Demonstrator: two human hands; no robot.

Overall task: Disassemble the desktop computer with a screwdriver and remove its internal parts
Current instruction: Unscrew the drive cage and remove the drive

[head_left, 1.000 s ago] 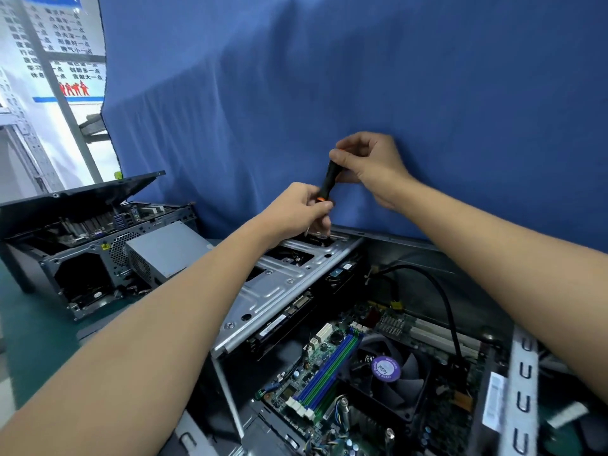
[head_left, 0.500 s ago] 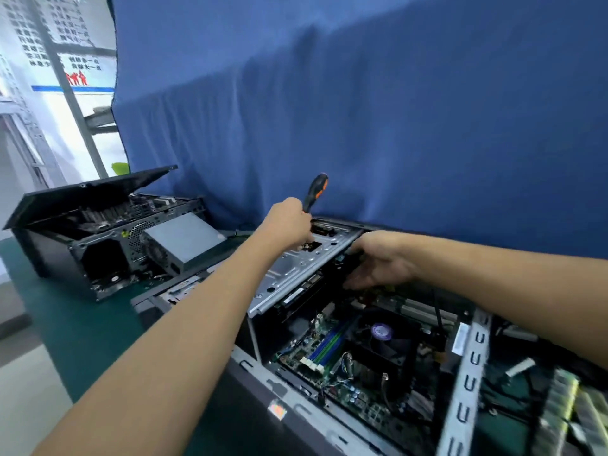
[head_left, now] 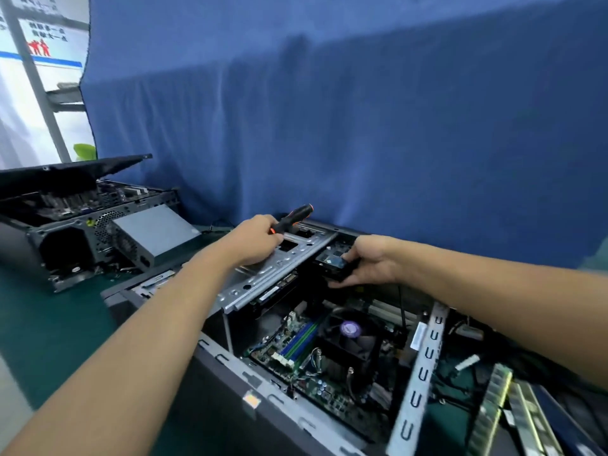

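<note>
Dropping off the screwdriver [head_left: 294, 218], the right hand [head_left: 368, 263] is no longer working the top of the handle as it was a second ago. It is now reaching down beside the metal bracket [head_left: 273, 271], and its fingers and thumb are closing on a dark part [head_left: 334, 262] with a blue patch on its face. The left hand [head_left: 256, 240] is holding the tool alone, fingers wrapped round the black and orange handle. The tool is tipping over to a low slant, and its tip is hidden behind the hand.

By my reading, driving has stopped for now, and the person is starting to work an internal part free by hand. The tool is being kept ready beside that grip.

The desktop computer [head_left: 230, 370] is lying open below both hands. Its fan [head_left: 350, 330] is sitting below the right hand's grip, and the bracket is running between the two grips. The dark part is sitting just beyond the bracket's right edge, and I cannot tell whether it is already loose.

Writing is proving scarce. The fan's hub is carrying a purple sticker, and a white label [head_left: 417, 335] is showing further below the right wrist. Both are too small to read. A poster [head_left: 42, 37] far above the left grip is showing red figures and blurred characters.
</note>
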